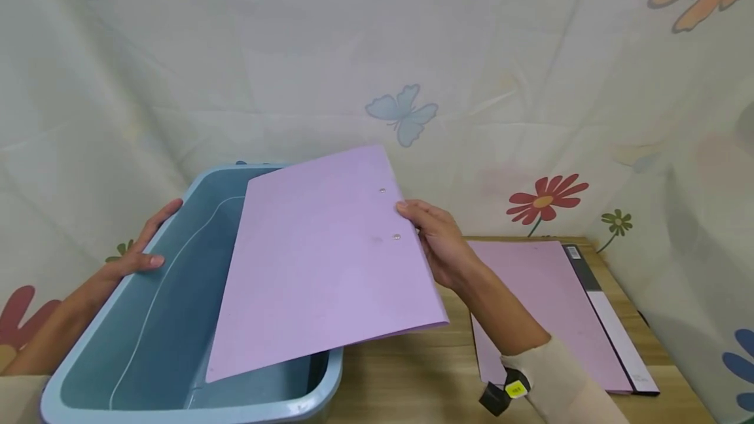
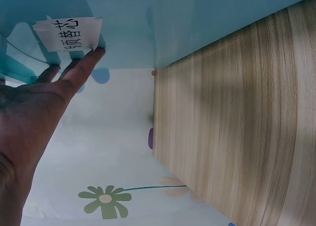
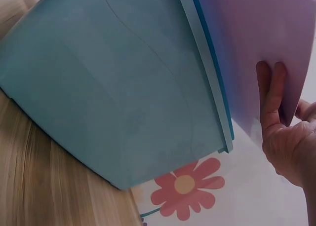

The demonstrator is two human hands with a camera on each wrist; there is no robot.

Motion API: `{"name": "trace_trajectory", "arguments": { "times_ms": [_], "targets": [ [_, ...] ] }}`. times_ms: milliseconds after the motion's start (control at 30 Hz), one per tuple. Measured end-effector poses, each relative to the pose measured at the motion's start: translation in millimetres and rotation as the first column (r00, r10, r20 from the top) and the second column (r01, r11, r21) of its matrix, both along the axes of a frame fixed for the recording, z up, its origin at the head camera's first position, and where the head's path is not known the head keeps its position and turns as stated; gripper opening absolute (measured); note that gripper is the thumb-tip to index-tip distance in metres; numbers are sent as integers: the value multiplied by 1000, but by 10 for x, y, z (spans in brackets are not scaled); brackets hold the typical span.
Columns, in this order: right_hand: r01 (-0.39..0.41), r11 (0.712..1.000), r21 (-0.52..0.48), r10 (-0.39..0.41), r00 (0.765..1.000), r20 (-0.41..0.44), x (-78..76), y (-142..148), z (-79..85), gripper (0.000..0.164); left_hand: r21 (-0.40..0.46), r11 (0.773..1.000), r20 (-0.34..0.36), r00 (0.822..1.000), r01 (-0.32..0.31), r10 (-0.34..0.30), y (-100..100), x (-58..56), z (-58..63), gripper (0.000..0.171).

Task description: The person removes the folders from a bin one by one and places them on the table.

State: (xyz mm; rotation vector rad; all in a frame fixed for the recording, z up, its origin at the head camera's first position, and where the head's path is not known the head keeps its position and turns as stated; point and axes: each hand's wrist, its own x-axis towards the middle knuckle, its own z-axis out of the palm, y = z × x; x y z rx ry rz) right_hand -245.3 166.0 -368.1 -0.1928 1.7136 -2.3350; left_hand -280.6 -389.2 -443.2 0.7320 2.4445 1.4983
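Note:
A light purple folder point(image 1: 324, 260) with two metal rivets is tilted over the blue plastic bin point(image 1: 156, 411). Along its right edge, my right hand point(image 1: 438, 241) pinches it, thumb on top and fingers underneath. The right wrist view shows those fingers point(image 3: 270, 95) flat against the underside of the folder point(image 3: 242, 43). My left hand point(image 1: 138, 250) holds the bin's left rim, thumb inside and the other fingers outside. In the left wrist view, fingers of the left hand point(image 2: 39, 102) touch the outer wall beside a white paper label point(image 2: 71, 34). The folder hides part of the bin's inside.
On the wooden table point(image 1: 406, 371), to the right, lies another purple folder point(image 1: 530, 300). A folder with a black and white spine point(image 1: 612, 332) shows from beneath it. A pale cloth point(image 1: 294, 70) printed with flowers and butterflies hangs behind the table.

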Motion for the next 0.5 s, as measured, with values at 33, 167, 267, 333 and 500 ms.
{"name": "trace_trajectory", "arguments": {
  "times_ms": [33, 167, 267, 333, 500],
  "targets": [
    [4, 1000, -7, -4, 1000, -1, 5, 16, -1, 19, 5, 1000, 6, 1000, 0, 0, -2, 2, 0, 98],
    [22, 1000, -14, -22, 1000, -7, 21, 82, 5, 16, 36, 999, 37, 999, 15, -17, -13, 19, 6, 96],
    [33, 999, -9, -33, 999, -4, 29, 140, 5, 16, 41, 999, 56, 998, 19, -22, -23, 21, 11, 96],
    [44, 999, -6, -44, 999, -4, 32, 182, 2, 17, 37, 999, 60, 998, 18, -20, -23, 19, 11, 96],
    [70, 998, 7, -70, 997, -15, 52, 303, 1, 20, 50, 999, 90, 996, 8, -12, -9, 48, 8, 94]
  ]
}}
